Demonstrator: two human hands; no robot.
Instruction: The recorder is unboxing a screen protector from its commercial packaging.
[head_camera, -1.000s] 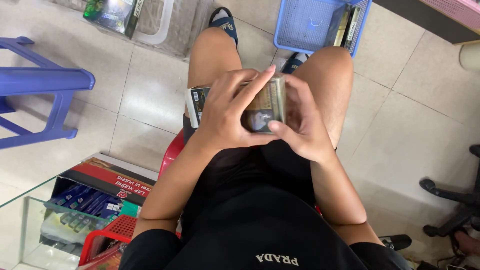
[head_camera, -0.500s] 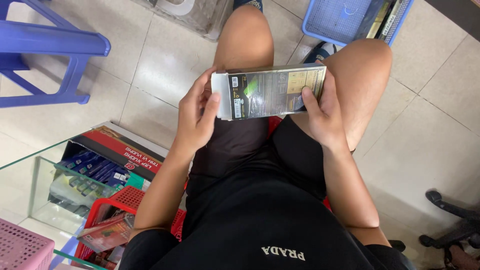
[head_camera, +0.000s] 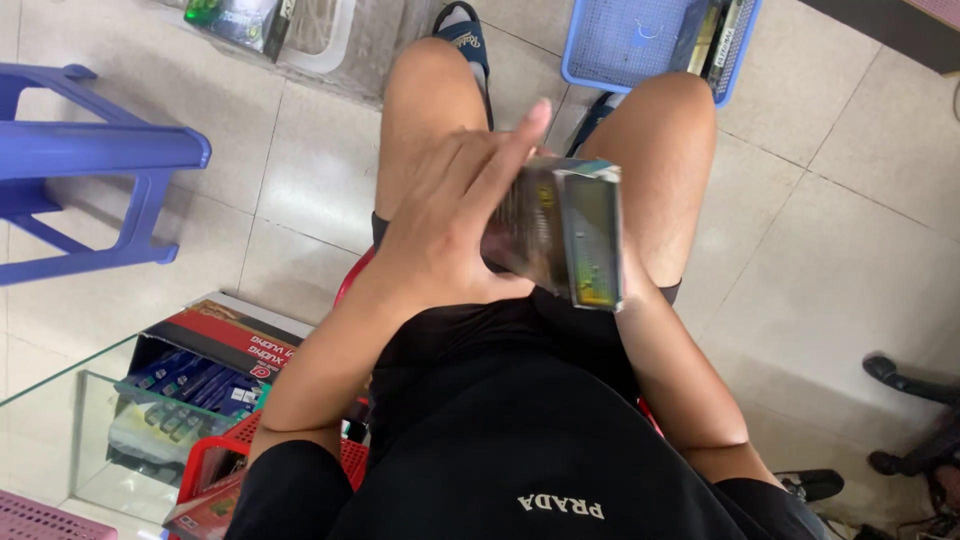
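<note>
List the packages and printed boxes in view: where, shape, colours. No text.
Flat rectangular box: held over the lap, left hand across its near face; grey-dark print, yellow-green patch.
Red carton: lower left under the glass shelf, open, rows of blue packs inside.
Green-and-dark packet: top left, in a clear bin.
Blue basket: top, dark flat packs upright at its right side.

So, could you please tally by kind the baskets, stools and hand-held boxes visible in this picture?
Baskets: 3, blue basket, red basket, pink basket
Stools: 1, blue stool
Hand-held boxes: 1, flat box, held by the left hand; the right hand is hidden behind it
Total: 5
</note>
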